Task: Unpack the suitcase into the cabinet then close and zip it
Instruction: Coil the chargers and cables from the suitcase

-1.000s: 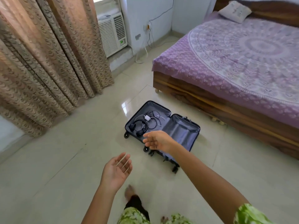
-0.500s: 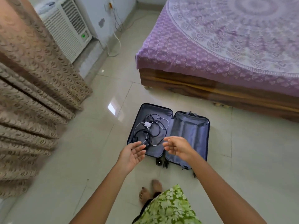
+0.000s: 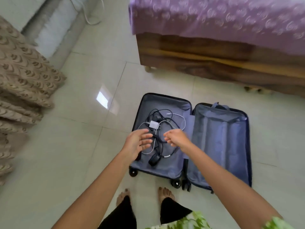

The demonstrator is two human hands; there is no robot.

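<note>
The suitcase point(image 3: 191, 141) lies wide open and flat on the tiled floor point(image 3: 69, 146), just in front of the wooden bed point(image 3: 214, 63) with its purple cover. Its left half holds a tangle of black and white cables point(image 3: 165, 123) with a small white charger point(image 3: 153, 125) on top and a dark earpiece-like lump point(image 3: 154, 160) at the near end; the right half shows only grey lining. Both hands hover over that tangle. The left hand point(image 3: 135, 145) is palm-up with its fingers point(image 3: 146, 137) spread apart, holding nothing. The right hand point(image 3: 177, 138) is blurred, its fingers point(image 3: 166, 135) curled loosely inward, and whether they pinch a cable cannot be told. Bare feet point(image 3: 123, 195) stand at the suitcase's near edge, beside its wheels point(image 3: 175, 183). A patterned curtain point(image 3: 21, 80) hangs at left.
</note>
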